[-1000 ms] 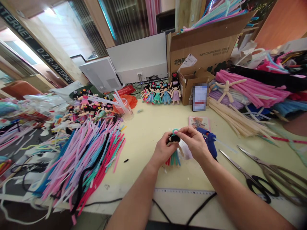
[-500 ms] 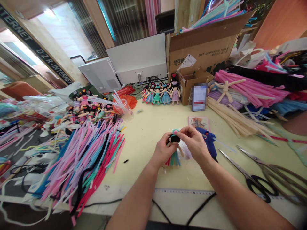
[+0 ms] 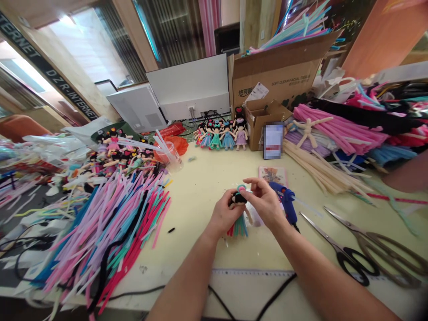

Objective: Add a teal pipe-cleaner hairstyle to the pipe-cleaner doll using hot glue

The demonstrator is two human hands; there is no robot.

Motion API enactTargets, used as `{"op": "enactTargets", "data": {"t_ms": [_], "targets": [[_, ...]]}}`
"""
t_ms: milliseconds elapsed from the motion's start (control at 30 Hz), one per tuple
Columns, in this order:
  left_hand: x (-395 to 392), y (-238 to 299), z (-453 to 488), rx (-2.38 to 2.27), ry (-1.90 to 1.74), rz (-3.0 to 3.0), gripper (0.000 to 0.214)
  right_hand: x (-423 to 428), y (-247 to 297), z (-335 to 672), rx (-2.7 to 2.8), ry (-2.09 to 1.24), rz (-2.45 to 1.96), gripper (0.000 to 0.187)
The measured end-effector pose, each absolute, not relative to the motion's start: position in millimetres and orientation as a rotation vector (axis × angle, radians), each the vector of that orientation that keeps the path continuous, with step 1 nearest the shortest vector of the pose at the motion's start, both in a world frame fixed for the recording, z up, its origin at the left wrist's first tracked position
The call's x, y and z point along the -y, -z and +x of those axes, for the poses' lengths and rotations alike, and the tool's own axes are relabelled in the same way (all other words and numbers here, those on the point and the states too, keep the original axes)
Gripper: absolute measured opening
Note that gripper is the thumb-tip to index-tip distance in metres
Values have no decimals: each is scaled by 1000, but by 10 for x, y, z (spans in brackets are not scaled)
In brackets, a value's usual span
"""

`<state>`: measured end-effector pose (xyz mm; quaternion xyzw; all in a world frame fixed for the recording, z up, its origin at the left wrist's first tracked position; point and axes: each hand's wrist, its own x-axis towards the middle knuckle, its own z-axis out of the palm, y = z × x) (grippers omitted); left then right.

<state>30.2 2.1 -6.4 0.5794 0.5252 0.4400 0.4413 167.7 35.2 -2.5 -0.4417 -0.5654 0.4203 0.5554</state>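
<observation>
A small pipe-cleaner doll (image 3: 239, 199) with black hair and a skirt of red, green and blue strands (image 3: 239, 226) is held above the table. My left hand (image 3: 224, 213) is closed around its head and body from the left. On top of the head sits a teal and pink ornament (image 3: 241, 188). My right hand (image 3: 265, 203) has its thumb against this ornament, with the index finger curved over behind it. Part of the doll is hidden by my fingers. Just right of my right hand lies a blue glue gun (image 3: 286, 203).
Two pairs of scissors (image 3: 347, 249) lie at the right, near a ruler (image 3: 254, 272). Pipe cleaners (image 3: 110, 227) cover the left side. Finished dolls (image 3: 217, 136) stand at the back beside a cardboard box (image 3: 277, 71) and a phone (image 3: 273, 141). A plastic cup (image 3: 174, 160) holds translucent sticks.
My right index finger has lifted and straightened, while the thumb has come onto the ornament. My left hand keeps its hold on the doll. The whole view has shifted slightly.
</observation>
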Motion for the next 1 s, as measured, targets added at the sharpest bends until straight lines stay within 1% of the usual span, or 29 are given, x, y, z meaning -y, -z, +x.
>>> {"op": "enactTargets", "data": {"t_ms": [233,500,700,1000], "targets": [[-28,48,298,-1283,-1095,1430,35,-309,-101,1666,1441,-852,-1089,24],[-38,56,289,-1282,-1103,1394,38,-350,-53,1745,1495,-854,-1030,22],[-35,71,287,-1256,-1107,1383,37,-360,-25,1751,1557,-822,-1065,27],[-23,48,295,-1252,-1089,1426,37,-326,-77,1727,1572,-772,-1094,19]]}}
